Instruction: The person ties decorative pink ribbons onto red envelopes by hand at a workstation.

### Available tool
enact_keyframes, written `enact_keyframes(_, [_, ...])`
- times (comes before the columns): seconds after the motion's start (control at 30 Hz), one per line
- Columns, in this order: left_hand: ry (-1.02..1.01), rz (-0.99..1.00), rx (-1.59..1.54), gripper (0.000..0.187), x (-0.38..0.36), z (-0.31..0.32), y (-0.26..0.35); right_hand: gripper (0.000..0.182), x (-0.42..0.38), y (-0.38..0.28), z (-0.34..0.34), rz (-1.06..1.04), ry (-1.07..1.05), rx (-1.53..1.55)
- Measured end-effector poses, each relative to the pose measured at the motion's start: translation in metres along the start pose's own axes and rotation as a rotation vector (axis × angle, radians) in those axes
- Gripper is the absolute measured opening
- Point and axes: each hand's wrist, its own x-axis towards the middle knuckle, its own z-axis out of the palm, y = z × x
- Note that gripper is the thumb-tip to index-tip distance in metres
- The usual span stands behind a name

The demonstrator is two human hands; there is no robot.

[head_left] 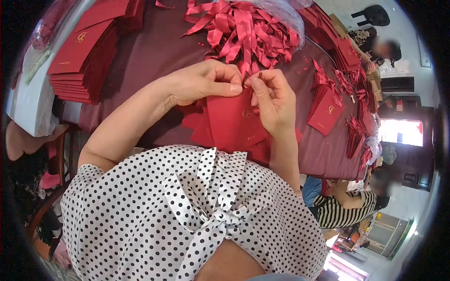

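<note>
Against the top edge of a flat red paper bag [229, 117] with gold print, my left hand [206, 83] has thumb and fingers pinched together. It appears to grip the bag's edge, though the fingertips hide the exact spot. Close by on the right, my right hand [274, 98] pinches a small dark-red piece that looks like a ribbon end. The bag lies over more red bags [199, 129] in front of my body. Just beyond both hands spreads a heap of shiny red satin ribbons [243, 30], partly in clear plastic.
A tall stack of red bags [82, 61] stands at the left. Bags with ribbons [326, 112] lie on the right of the maroon tablecloth [154, 56], and more line the far right edge. A person in a striped top [344, 210] sits at the right; another person [375, 49] works farther off.
</note>
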Motion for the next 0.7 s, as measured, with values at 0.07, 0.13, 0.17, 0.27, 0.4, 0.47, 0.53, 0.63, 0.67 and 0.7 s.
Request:
enact_keyframes(0.07, [-0.023,-0.016,0.043,0.021,-0.001,0.0,0.002,0.015,-0.001,0.0,-0.001,-0.046,0.044,0.096])
enact_keyframes(0.13, [-0.109,-0.072,0.139,0.028,-0.001,-0.003,0.003,0.015,-0.001,0.0,-0.001,-0.049,0.061,0.068])
enact_keyframes(0.17, [-0.11,-0.074,0.136,0.028,-0.001,-0.001,0.002,0.015,0.0,0.001,0.0,-0.044,0.07,0.044])
enact_keyframes(0.27, [0.033,-0.102,-0.012,0.027,0.0,0.001,-0.002,0.014,0.002,0.008,0.001,-0.075,0.118,-0.022])
enact_keyframes(0.4, [0.032,-0.106,-0.009,0.026,0.0,0.004,0.003,0.015,0.002,0.006,-0.001,-0.07,0.135,-0.038])
enact_keyframes(0.47, [0.002,-0.085,-0.036,0.028,-0.001,0.004,0.001,0.013,0.001,0.006,0.001,-0.086,0.123,0.018])
enact_keyframes(0.53, [-0.044,-0.088,-0.047,0.029,-0.001,0.001,0.0,0.011,0.001,0.004,0.002,-0.107,0.113,0.077])
enact_keyframes(0.63, [-0.089,-0.019,-0.027,0.025,0.002,-0.001,-0.006,0.011,-0.001,0.004,0.003,-0.048,0.08,0.11])
enact_keyframes(0.67, [-0.09,0.055,0.002,0.021,0.003,-0.001,-0.008,0.013,0.001,0.008,0.004,-0.066,0.128,0.058])
enact_keyframes(0.7, [-0.091,0.053,0.002,0.021,0.004,0.001,-0.008,0.016,0.002,0.01,0.003,-0.084,0.177,0.004])
